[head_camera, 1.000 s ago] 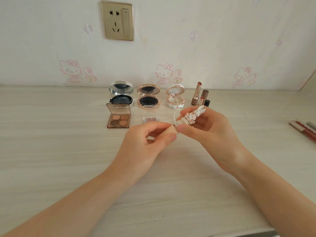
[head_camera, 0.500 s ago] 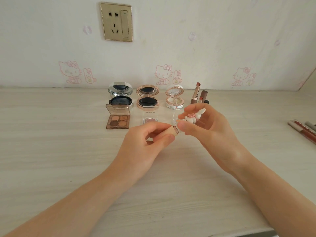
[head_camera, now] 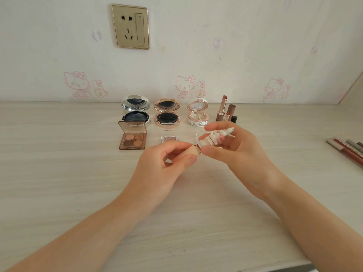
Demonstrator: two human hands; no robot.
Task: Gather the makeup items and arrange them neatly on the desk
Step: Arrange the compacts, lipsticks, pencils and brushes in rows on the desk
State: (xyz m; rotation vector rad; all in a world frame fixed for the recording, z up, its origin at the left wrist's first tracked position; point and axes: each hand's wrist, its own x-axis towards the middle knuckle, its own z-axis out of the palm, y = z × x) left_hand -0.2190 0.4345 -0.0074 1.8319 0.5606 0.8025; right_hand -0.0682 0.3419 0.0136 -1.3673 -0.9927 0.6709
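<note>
Both hands are up over the worktop [head_camera: 59, 173], mid-frame. A small beige tube [head_camera: 193, 151] w/ a white bunny cap [head_camera: 216, 136] sits between them, off the surface. Long axis runs lower-L to upper-R, tilted, bunny end away from the body.

- **Grip:** the left hand [head_camera: 165, 169] pinches the tube, thumb + forefinger. The right hand [head_camera: 241, 154] has its fingers [head_camera: 212, 154] curled round the bunny cap.
- **Joint:** the two parts meet at a metal ring; can't tell if fully seated.
- **Next move (judged):** push or pull straight along that axis, then set down.
- **Drop spot (judged):** prob. by the lipsticks [head_camera: 223, 108] at back R, right hand nearer.
- **Surface:** open compacts [head_camera: 167, 112] in the back row, w/ palette [head_camera: 132, 138] and clear case [head_camera: 170, 134] in front of them. Pencils [head_camera: 345, 148] at far R edge, well apart.
- **Room:** pale wall w/ socket [head_camera: 130, 26].
</note>
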